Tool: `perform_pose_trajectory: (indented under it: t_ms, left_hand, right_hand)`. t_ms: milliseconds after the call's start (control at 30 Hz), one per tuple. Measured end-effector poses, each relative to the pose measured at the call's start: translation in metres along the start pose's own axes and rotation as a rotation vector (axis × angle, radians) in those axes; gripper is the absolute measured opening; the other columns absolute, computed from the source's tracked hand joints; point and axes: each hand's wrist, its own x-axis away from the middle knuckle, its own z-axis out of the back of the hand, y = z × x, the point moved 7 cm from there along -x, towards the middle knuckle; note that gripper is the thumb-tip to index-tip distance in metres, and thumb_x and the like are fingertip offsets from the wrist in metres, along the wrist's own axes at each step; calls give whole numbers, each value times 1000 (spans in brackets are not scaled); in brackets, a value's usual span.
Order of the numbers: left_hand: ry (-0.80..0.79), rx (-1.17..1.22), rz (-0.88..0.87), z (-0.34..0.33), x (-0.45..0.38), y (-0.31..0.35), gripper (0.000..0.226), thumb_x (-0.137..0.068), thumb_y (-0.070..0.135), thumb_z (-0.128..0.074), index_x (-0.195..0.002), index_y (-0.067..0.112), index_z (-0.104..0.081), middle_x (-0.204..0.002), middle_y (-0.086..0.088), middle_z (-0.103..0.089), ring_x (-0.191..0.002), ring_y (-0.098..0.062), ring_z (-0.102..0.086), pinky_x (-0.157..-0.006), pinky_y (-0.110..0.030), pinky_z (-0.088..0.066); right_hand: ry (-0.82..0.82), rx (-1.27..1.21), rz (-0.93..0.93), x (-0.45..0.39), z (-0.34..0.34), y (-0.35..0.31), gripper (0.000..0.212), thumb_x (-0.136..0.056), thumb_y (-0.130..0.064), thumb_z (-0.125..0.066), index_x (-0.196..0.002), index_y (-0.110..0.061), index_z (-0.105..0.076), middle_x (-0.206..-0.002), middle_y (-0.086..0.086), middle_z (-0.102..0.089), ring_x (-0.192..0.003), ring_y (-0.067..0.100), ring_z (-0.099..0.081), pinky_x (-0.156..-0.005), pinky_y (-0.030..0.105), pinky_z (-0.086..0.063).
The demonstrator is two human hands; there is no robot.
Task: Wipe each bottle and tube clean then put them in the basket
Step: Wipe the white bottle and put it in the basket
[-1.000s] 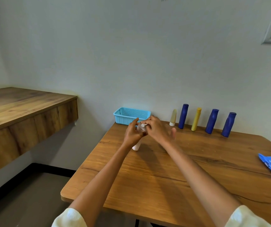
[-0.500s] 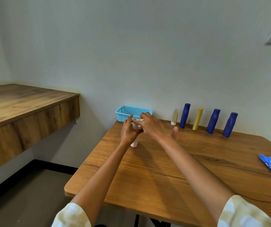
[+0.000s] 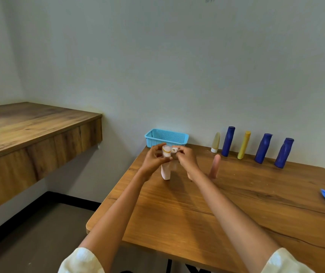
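Tube [image 3: 165,170] stands upright in the left hand [image 3: 153,161], fingers curled round its top; the right hand [image 3: 187,160] pinches a small white wipe [image 3: 174,150] beside the cap.

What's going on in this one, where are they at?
A person is working on a pale pink tube, held upright in the left hand just above the wooden table. The right hand pinches a small white piece at the tube's cap, apparently a wipe. The blue basket behind looks empty. Three blue bottles, a yellow tube and a cream tube wait along the wall.
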Motion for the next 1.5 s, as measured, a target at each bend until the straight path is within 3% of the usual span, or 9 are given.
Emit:
perform_pose_trajectory:
  t_ms: [133, 267, 433, 533, 767, 967, 1200, 1400, 1500]
  left_hand:
    - [-15, 65, 7, 10, -1, -7, 65, -72, 13, -79, -130, 15, -48, -123, -9, -58, -113, -23, -58, -95, -42, -51]
    - [-24, 78, 15, 9, 3, -5, 61, -75, 11, -76, -129, 16, -48, -123, -7, -56, -114, -22, -55, -96, -39, -50]
    - [-12, 45, -2, 6, 5, 0, 60, -77, 11, -75, -129, 19, -47, -124, -5, -54, -113, -18, -54, -92, -32, -51]
    - [25, 54, -19, 5, 6, 2, 58, -76, 15, -76, -127, 17, -47, -122, -6, -57, -111, -19, -57, -90, -33, -53]
    - [256, 250, 46, 5, 5, 18, 37, -81, 10, -71, -114, 10, -55, -105, -8, -65, -94, -19, -64, -80, -32, -55]
    - [268, 222, 42, 17, 5, 24, 49, -82, 14, -70, -126, 5, -49, -116, -10, -59, -104, -22, -60, -82, -36, -55]
    - [-86, 302, -7, -15, 16, 49, 46, -84, 10, -66, -127, 10, -49, -120, -9, -60, -107, -20, -62, -78, -30, -56]
    - [-58, 299, -67, -10, 21, 59, 45, -85, 9, -64, -128, 8, -49, -118, -7, -60, -109, -19, -60, -84, -34, -55]
    - [-34, 267, -106, -7, 18, 64, 42, -86, 9, -63, -126, 11, -48, -112, -2, -60, -105, -16, -61, -84, -35, -55]
  right_hand:
    - [-66, -54, -44, 10, -17, 3, 32, -91, -2, -45, -110, -16, -67, -102, -1, -67, -97, 16, -62, -82, 30, -52]
    - [-103, 162, -154, 19, -22, 30, 27, -88, -4, -42, -75, -17, -63, -79, 10, -67, -77, 27, -64, -66, 33, -47]
    - [-50, 141, -232, 11, -11, 38, 24, -88, -10, -51, -111, -15, -57, -110, 2, -62, -100, 20, -59, -80, 33, -52]
    - [133, -1, -130, 5, 2, 16, 17, -88, -10, -53, -102, -18, -58, -109, 5, -65, -97, 20, -62, -81, 37, -55]
    - [136, 95, 209, 34, 3, -7, 21, -85, -8, -63, -105, -9, -71, -104, 4, -71, -94, 10, -64, -79, 16, -46]
    - [80, 315, 155, 41, 23, 19, 21, -86, -6, -60, -101, -12, -73, -98, 1, -73, -87, 12, -66, -66, 7, -43]
    - [9, -193, -2, 30, 21, -16, 28, -95, -27, -51, -118, -15, -64, -110, 0, -66, -96, 10, -61, -71, 20, -50]
    - [-119, -262, -320, 35, 23, 7, 29, -94, -25, -52, -114, -8, -63, -90, 8, -67, -73, 14, -62, -62, 23, -51]
    - [-75, -586, -458, 38, 16, 18, 24, -93, -13, -54, -112, 1, -58, -85, 13, -65, -71, 20, -64, -56, 26, -56]
